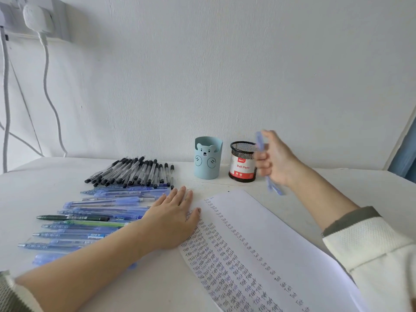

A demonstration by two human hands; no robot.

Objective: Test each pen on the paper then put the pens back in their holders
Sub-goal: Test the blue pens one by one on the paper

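Observation:
My right hand (pixel 275 158) grips a blue pen (pixel 272 186), blurred by motion, just right of the black mesh holder (pixel 242 163) labelled "Ball Pens". A light blue bear holder (pixel 207 157) stands left of the mesh one. My left hand (pixel 174 218) lies flat with straight fingers on the left edge of the white paper (pixel 281 239), which is covered in columns of the written word "Test". Several black-capped pens (pixel 135 172) lie in a row at the back left. Several blue pens (pixel 101 212) and one dark green pen (pixel 72 217) lie in front of them.
The white table (pixel 371 190) ends against a white wall. A wall socket with a white plug (pixel 37 18) and hanging cables (pixel 48 86) sits at the upper left. A blue edge (pixel 405 158) shows at the far right.

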